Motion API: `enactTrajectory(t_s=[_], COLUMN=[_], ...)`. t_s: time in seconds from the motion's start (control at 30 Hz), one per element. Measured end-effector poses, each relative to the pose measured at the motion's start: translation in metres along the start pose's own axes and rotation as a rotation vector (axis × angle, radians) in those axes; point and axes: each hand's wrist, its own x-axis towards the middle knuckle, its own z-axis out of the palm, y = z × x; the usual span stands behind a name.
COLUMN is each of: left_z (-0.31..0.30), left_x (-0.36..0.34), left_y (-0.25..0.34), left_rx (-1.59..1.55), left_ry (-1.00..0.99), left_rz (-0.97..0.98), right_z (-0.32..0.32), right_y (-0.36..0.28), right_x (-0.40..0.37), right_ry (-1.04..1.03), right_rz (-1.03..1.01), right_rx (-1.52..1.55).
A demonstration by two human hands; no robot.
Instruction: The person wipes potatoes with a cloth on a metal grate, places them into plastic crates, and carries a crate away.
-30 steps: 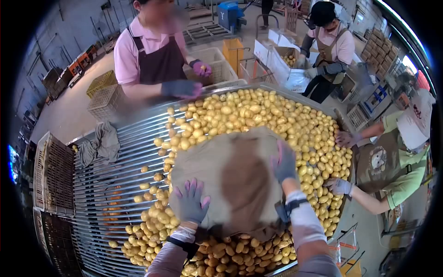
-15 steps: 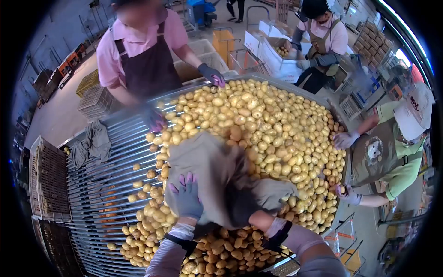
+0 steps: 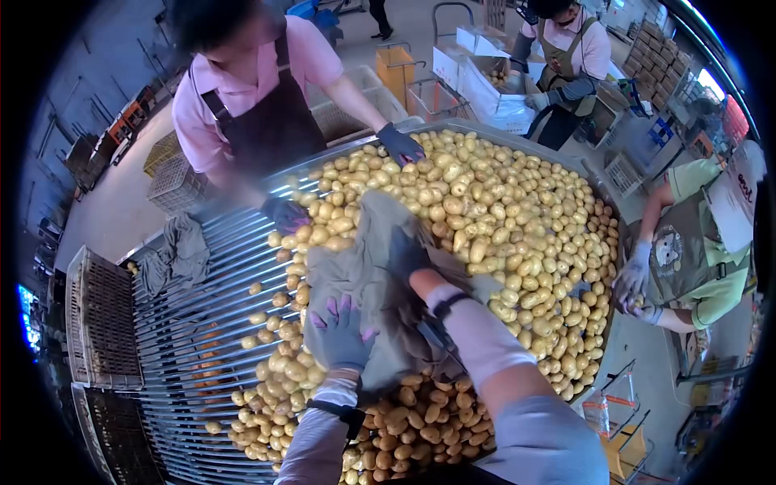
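A crumpled grey-brown cloth point(image 3: 331, 279) lies over the middle of a heap of potatoes point(image 3: 517, 210). My left hand point(image 3: 343, 333), in a grey glove with purple fingertips, rests on the cloth's near left part with its fingers spread. Farther forward, my right hand point(image 3: 406, 255) in a dark glove presses on the cloth. Its fingers are hidden among the folds, so their grip does not show. Darker potatoes point(image 3: 420, 420) lie close to my body, below the cloth.
Metal rollers point(image 3: 202, 339) run along the left, with another cloth point(image 3: 176, 255) and a plastic crate point(image 3: 103, 315) there. Across the heap, a co-worker's gloved hand point(image 3: 400, 145) touches potatoes. A worker at the right point(image 3: 687, 250) stands by the metal rim. White boxes point(image 3: 493, 89) stand behind.
My right hand has moved forward and pushed the cloth's folds away from me. The far co-worker's hand has shifted onto the potatoes. The right-hand worker's hands have come together at the rim.
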Motion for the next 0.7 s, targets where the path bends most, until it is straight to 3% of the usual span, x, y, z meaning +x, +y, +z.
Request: enactTrajectory(t_s=[0.03,0.1,0.17,0.23,0.33,0.43,0.53,0.6,0.63,0.7], left_z=[-0.006,-0.014,-0.004,0.008,0.0,0.003,0.009,0.011,0.011,0.009], left_x=[0.002,0.001,-0.005,-0.006,-0.001,-0.001,0.005,0.006,0.007,0.006], left_y=[0.001,0.006,0.0,-0.002,0.009,0.011,0.01,0.009,0.009,0.012], left_rx=[0.002,0.047,0.02,-0.017,-0.019,0.024,0.029,0.03,0.021,0.026], left_ry=[0.002,-0.139,-0.097,0.019,-0.014,-0.043,-0.032,-0.008,-0.004,0.031], left_rz=[0.001,-0.049,-0.019,-0.005,-0.02,-0.014,-0.026,-0.001,-0.012,0.011], right_z=[0.044,-0.054,-0.088,-0.168,-0.135,-0.104,-0.113,-0.101,-0.1,-0.096], right_y=[0.024,-0.008,0.001,-0.024,0.041,0.094,0.128,0.162,0.154,0.127], right_x=[-0.012,-0.085,-0.15,-0.202,-0.258,-0.227,-0.154,-0.136,-0.137,-0.146], right_ry=[0.106,-0.208,-0.299,-0.412,-0.327,-0.195,-0.156,-0.684,-0.688,-0.245], right_rz=[-0.072,0.002,0.136,0.167,0.326,0.376,0.453,0.602,0.595,0.615], right_rx=[-0.059,-0.182,0.372,0.028,0.068,0.176,0.165,0.166,0.153,0.05])
